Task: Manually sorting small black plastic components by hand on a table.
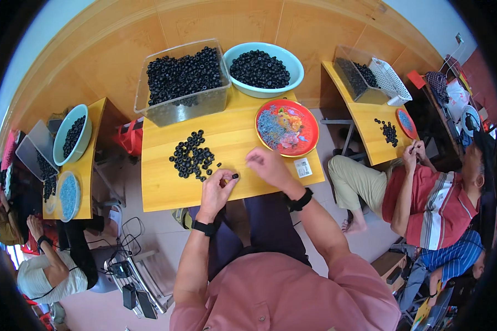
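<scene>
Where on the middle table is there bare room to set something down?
On the yellow table, one bare patch lies between the loose black pieces and the red tray; another runs from the pieces to the front-left corner. The back is crowded by the clear bin and blue basin, the right by the tray and a white card.

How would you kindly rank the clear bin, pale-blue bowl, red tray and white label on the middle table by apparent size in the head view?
1. Clear bin
2. Pale-blue bowl and red tray: close in size; differing nearness to the camera leaves their order unsure
3. White label
</scene>
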Action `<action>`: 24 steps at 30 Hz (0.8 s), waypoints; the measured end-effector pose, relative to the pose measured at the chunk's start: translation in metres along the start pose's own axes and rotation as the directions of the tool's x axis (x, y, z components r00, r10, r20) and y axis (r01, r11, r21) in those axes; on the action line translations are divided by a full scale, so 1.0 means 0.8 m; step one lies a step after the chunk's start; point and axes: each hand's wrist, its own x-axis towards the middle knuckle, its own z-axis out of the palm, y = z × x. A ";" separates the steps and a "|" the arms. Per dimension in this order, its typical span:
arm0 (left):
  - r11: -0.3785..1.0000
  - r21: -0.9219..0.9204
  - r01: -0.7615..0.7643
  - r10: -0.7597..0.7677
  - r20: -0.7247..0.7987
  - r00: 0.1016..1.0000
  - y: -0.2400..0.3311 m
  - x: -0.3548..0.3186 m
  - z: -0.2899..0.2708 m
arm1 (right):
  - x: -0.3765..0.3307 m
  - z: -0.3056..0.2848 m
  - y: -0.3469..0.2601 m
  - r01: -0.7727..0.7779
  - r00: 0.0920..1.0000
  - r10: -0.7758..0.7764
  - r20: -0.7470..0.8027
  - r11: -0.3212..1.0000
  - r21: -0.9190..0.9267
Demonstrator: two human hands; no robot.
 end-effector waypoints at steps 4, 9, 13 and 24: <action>1.000 -0.002 0.029 -0.029 0.011 1.000 -0.001 0.001 -0.002 | 0.020 -0.078 0.009 -0.009 0.972 -0.097 -0.214 0.896 -0.444; 1.000 0.022 0.018 -0.019 0.018 1.000 0.003 0.002 -0.002 | 0.021 -0.145 0.034 -0.172 0.951 -0.048 -0.305 0.738 -0.653; 0.999 0.032 0.025 -0.026 0.022 0.999 0.002 0.002 -0.003 | 0.022 -0.145 0.030 -0.331 0.942 0.205 -0.265 0.691 -0.642; 0.999 0.030 0.015 -0.015 0.007 1.000 -0.004 0.001 -0.001 | 0.019 -0.132 -0.002 -0.156 0.923 -0.040 -0.382 0.869 -0.470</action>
